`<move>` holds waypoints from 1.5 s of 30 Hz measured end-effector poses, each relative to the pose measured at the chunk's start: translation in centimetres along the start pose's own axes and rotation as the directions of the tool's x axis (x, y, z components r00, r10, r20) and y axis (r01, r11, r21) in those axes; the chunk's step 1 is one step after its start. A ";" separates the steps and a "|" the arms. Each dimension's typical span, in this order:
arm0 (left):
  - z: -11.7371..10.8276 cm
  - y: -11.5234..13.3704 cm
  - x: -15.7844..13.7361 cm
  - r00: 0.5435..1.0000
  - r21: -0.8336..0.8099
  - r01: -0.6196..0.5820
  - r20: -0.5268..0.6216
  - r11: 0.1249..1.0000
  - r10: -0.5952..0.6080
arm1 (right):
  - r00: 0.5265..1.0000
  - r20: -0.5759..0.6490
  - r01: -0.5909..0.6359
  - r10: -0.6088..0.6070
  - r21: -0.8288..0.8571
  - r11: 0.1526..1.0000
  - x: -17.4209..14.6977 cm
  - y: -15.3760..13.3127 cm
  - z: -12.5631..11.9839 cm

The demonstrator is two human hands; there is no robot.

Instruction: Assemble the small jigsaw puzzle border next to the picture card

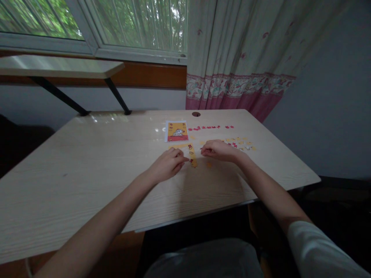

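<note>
On the table, a partly joined jigsaw puzzle (193, 154) shows yellow edge pieces with small red figures, forming a corner. My left hand (171, 164) covers part of it, its index finger stretched out and touching the right strip of joined pieces. To the right, my right hand (217, 150) is closed, fingertips pressed together and pointing down near the strip. Whatever it may hold is hidden. Beyond that hand lie loose puzzle pieces (246, 146) in yellow, white and red. A single yellow piece (209, 165) lies just below my right fingertips.
Behind the puzzle lies a picture card (177, 132) of a white animal on yellow and red. Red pieces (207, 127) form a row beside it. A cable hole (196, 114) is near the table's back edge. A raised shelf (63, 66) overhangs the back left.
</note>
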State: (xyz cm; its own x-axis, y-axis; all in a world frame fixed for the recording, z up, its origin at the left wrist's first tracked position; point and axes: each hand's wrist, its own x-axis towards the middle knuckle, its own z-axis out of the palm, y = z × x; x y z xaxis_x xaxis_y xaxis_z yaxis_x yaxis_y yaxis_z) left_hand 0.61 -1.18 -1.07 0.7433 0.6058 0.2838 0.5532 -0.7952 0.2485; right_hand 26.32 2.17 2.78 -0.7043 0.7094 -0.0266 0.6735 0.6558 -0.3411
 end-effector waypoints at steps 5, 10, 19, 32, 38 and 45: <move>0.1 0.0 0.0 1.000 0.023 -0.002 0.016 1.000 0.002 | 0.999 0.050 0.005 -0.003 -0.023 1.000 -0.1 0.3 0.1; 0.4 0.1 0.0 1.000 0.021 -0.021 0.020 1.000 0.020 | 0.997 0.081 0.012 -0.015 0.031 0.999 -0.2 -0.5 0.0; 0.5 0.0 0.0 0.999 0.038 -0.022 0.026 0.999 0.021 | 0.934 0.303 -0.196 0.188 -0.004 0.981 -0.9 -1.2 -0.6; -0.2 -0.4 -0.2 0.999 0.040 0.028 -0.025 0.999 -0.027 | 0.938 0.339 -0.124 0.078 0.119 0.985 -1.1 -1.3 -0.1; -1.1 -0.9 -0.4 0.996 0.031 0.048 -0.074 0.998 -0.045 | 0.927 0.359 -0.161 0.108 0.123 0.979 -1.0 -1.1 -0.1; -2.5 -2.2 -1.0 0.991 0.057 0.088 -0.103 0.994 -0.082 | 0.921 0.367 -0.168 0.132 0.069 0.983 -1.0 -0.7 -0.1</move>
State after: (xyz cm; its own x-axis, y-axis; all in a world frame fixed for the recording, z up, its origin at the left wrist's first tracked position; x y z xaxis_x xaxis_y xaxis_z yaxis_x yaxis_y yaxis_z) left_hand -2.33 0.03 0.38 0.6527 0.6687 0.3561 0.6372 -0.7388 0.2194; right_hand 26.55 1.04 3.14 -0.6424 0.6448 -0.4143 0.7651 0.5082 -0.3954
